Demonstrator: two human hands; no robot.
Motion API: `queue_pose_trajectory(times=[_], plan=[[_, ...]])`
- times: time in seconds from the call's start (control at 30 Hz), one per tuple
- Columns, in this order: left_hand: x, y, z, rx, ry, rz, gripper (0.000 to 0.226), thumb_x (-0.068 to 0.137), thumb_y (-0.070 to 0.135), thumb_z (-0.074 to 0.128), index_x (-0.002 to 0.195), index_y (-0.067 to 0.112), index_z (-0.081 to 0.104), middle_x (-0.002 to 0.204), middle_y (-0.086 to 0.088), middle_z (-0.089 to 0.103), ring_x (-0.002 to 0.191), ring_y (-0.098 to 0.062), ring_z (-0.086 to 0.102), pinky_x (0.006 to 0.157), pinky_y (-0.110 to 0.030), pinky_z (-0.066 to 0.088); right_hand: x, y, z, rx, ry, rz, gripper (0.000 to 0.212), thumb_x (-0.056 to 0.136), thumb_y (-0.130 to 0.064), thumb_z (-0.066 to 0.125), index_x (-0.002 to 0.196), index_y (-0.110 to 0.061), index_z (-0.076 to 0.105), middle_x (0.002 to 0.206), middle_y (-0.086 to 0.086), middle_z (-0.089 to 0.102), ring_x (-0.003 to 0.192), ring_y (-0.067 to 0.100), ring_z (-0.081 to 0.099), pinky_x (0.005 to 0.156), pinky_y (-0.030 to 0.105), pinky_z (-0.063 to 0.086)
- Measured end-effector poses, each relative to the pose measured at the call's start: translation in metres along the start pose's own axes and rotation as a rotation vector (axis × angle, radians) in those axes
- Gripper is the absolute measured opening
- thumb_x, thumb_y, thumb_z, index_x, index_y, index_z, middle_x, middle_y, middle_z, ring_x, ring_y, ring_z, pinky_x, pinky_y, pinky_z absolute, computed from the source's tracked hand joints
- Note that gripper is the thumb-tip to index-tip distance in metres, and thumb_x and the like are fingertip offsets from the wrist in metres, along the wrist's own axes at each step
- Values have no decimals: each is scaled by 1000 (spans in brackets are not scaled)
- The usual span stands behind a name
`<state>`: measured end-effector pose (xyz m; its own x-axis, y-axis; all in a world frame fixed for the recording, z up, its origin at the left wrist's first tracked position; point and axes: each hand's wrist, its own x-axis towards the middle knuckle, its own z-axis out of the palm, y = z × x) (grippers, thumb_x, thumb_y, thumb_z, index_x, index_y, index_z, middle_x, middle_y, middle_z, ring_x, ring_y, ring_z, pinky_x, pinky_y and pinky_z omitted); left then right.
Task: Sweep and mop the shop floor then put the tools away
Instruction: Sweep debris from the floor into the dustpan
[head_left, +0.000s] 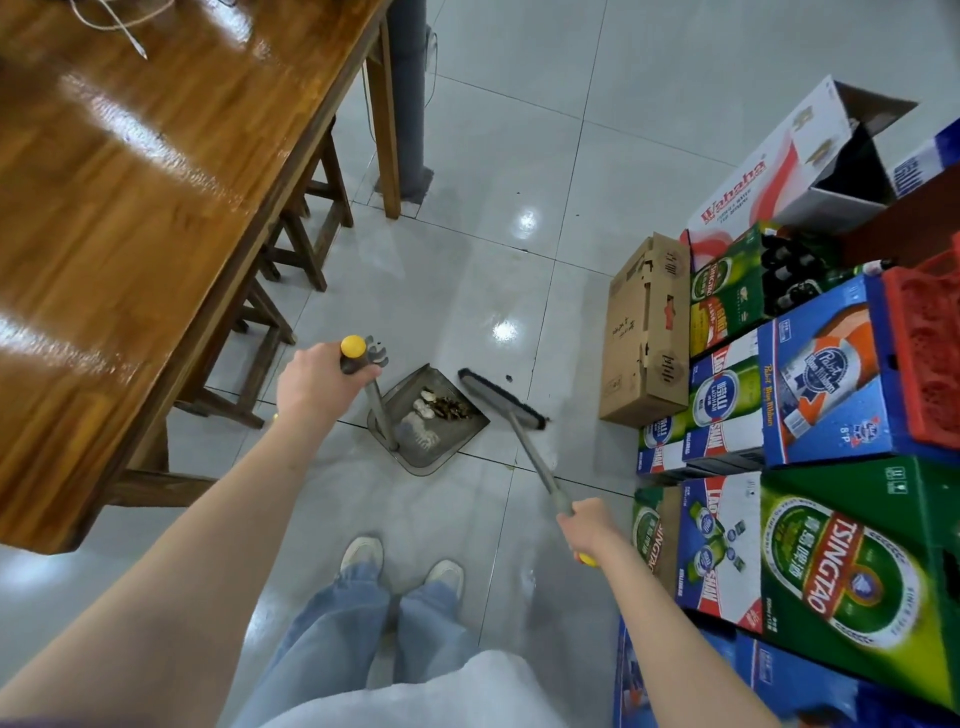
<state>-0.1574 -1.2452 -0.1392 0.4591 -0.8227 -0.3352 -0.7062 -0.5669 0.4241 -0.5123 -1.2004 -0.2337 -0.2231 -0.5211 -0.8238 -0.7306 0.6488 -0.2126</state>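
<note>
A grey dustpan (457, 434) stands on the tiled floor ahead of my feet, holding a small heap of brown and white litter (441, 406). My left hand (314, 384) grips the yellow-capped top of its upright handle. My right hand (589, 527) holds the grey shaft of a broom (501, 397), whose dark-bristled head rests on the floor at the dustpan's right edge. A small dark speck (509, 378) lies on the tile just beyond the broom head.
A long wooden table (130, 208) with stools (306, 249) beneath runs along the left. Stacked beer and drink cartons (810, 395) and a brown cardboard box (644, 332) line the right. A grey pillar (410, 98) stands at the far end of the table.
</note>
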Motion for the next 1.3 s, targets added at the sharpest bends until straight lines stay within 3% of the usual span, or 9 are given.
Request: queue_pose_trajectory(times=[0.07,0.17,0.33,0.4,0.47,0.57,0.8,1.17,1.3], plan=[[0,0,-1,2,0,-1,40,79,48,70,79,11,56,74,-8,60,75,-32,61,65,-37,53,-14,5,-5,54,-33,-2,21,92,-10,47,79,2,59,55,13,48,39,19,43,39,23,35],[1,-2,-3,10,9,10,43,78,48,71,82,8,58,78,-13,63,78,-35,61,66,-39,53,-25,21,-18,140,2,-5,28,93,-7,49,103,17,61,53,10,45,38,17,37,33,16,27],[3,-2,-5,7,5,14,45,76,49,72,82,6,61,79,-14,64,78,-36,62,67,-42,55,-37,17,-28,-11,100,-62,29,94,-16,50,105,6,66,63,13,56,43,20,47,41,22,36],[2,-1,-6,5,6,15,44,76,49,72,81,6,61,78,-14,64,78,-36,61,68,-42,55,-37,2,-28,-127,140,-80,30,96,-19,46,105,1,66,85,15,65,59,24,56,51,26,42],[2,-1,-6,3,6,14,43,77,48,72,82,7,62,78,-14,64,77,-35,62,68,-43,55,-34,-10,-27,-207,186,-69,31,97,-23,45,115,-2,60,114,18,63,92,32,61,75,32,50],[2,-1,-6,4,3,13,43,77,49,71,83,7,63,79,-13,64,77,-35,62,69,-42,55,-32,-25,-24,-282,248,-31,32,98,-21,45,123,-3,52,126,19,57,115,36,56,91,38,47],[3,-3,-8,-9,-9,5,41,78,49,71,81,9,60,78,-12,64,77,-34,62,68,-41,55,-27,-35,-27,-459,333,-11,30,98,-9,37,124,-4,51,128,15,57,118,31,55,91,35,46],[6,-3,-7,0,0,24,42,78,48,71,79,8,57,73,-11,61,74,-34,60,61,-37,51,-46,-9,5,-650,226,-25,35,96,-2,33,124,-9,53,127,13,59,117,29,57,92,34,47],[8,-4,-7,5,-2,28,41,79,47,71,78,8,57,70,-9,57,72,-33,59,59,-35,48,-56,13,8,-649,175,-34,30,99,-11,35,123,-11,52,125,12,60,115,28,58,90,33,47]])
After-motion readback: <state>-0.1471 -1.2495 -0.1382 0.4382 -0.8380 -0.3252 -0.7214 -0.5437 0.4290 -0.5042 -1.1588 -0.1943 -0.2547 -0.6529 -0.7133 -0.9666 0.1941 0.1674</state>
